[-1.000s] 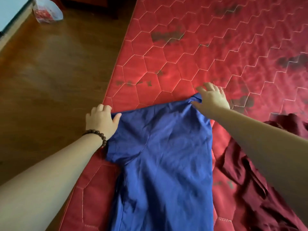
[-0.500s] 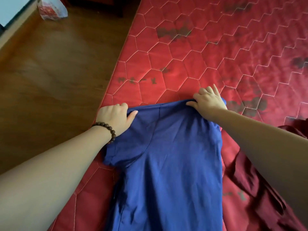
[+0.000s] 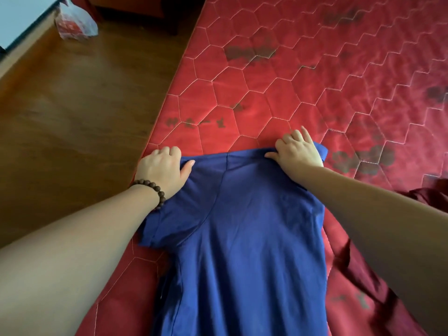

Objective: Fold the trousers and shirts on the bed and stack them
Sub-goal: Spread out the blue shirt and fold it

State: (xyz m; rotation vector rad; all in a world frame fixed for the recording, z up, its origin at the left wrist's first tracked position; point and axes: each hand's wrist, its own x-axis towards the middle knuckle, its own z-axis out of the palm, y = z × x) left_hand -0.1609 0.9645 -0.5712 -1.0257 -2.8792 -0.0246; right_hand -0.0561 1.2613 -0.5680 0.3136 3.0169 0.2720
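- Left hand (image 3: pixel 162 170) and right hand (image 3: pixel 297 152) pinch the blue shirt (image 3: pixel 244 238) at its top corners, mid-frame.
- Uneven pulling skews the fold; the left sleeve hangs near the bed (image 3: pixel 303 81) edge and could slide off.

1 blue shirt (image 3: pixel 247 238), 1 maroon garment (image 3: pixel 358 270), 2 hands (image 3: pixel 160 169)

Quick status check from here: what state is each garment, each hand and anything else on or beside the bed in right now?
Blue shirt: spread flat on the mattress, far edge gripped at both corners.
Left hand: shut on the shirt's far left corner.
Right hand: shut on the far right corner.
Maroon garment: crumpled, unfolded, right of the blue shirt.
Red mattress: bare, dark-stained.
Plastic bag: on the floor, crumpled.
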